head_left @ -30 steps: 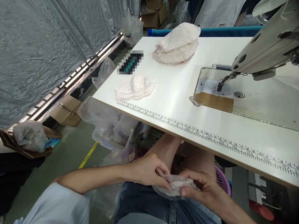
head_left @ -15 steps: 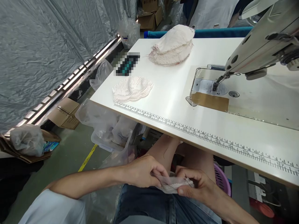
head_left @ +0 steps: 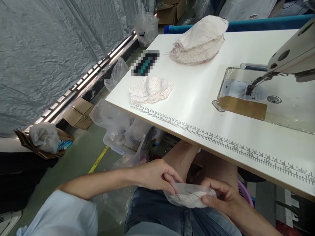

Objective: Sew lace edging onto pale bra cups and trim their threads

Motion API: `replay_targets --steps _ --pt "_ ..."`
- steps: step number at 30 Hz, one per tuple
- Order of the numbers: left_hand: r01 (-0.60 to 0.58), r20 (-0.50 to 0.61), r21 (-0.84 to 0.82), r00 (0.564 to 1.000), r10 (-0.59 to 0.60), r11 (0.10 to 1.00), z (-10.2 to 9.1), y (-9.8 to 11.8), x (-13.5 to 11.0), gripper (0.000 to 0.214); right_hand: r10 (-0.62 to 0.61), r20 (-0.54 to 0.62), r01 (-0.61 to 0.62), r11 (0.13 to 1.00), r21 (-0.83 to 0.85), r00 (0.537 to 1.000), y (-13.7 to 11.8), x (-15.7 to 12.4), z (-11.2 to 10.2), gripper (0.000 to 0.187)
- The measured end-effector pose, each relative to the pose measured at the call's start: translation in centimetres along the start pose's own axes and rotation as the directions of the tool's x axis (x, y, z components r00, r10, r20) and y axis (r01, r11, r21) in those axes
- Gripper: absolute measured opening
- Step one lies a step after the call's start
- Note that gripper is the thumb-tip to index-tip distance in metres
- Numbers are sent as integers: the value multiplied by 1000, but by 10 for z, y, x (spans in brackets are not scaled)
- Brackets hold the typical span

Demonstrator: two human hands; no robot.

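Observation:
Over my lap, my left hand pinches the left end of a sheer white fabric piece. A textured, lace-like white layer shows through it, and a dark thread line runs along it. My right hand grips the right end between thumb and fingers. On the table's left part lies a white lace cap-shaped piece, apart from both hands. Farther back sits a stack of cream, dome-shaped fabric pieces with frayed edges and loose threads.
A sewing machine stands on the right of the white table, whose front edge carries a printed ruler. A blurred dark item lies near the left edge. Plastic bags and a cardboard box are on the floor at left.
My view has turned rightward-to-left, so the table things appear shifted right. The sheer fabric is spread wider between my hands, showing more of its surface and the dark thread line.

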State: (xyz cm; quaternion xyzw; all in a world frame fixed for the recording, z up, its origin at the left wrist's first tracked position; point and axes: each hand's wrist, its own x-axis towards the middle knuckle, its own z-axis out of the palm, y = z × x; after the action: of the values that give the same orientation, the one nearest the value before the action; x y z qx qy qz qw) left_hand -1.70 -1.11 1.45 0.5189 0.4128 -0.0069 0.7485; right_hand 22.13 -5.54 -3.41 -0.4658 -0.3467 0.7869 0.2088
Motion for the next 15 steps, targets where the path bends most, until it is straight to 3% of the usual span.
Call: replay_targets --steps 6,15 --pt "-41 -12 79 999 42 996 -2 -1 -2 40 23 -19 -24 999 -47 1000 -4 -1 2 31" --pt "-53 77 -29 995 56 998 -2 -12 0 42 5 58 1 996 -95 998 -8 2 11 28"
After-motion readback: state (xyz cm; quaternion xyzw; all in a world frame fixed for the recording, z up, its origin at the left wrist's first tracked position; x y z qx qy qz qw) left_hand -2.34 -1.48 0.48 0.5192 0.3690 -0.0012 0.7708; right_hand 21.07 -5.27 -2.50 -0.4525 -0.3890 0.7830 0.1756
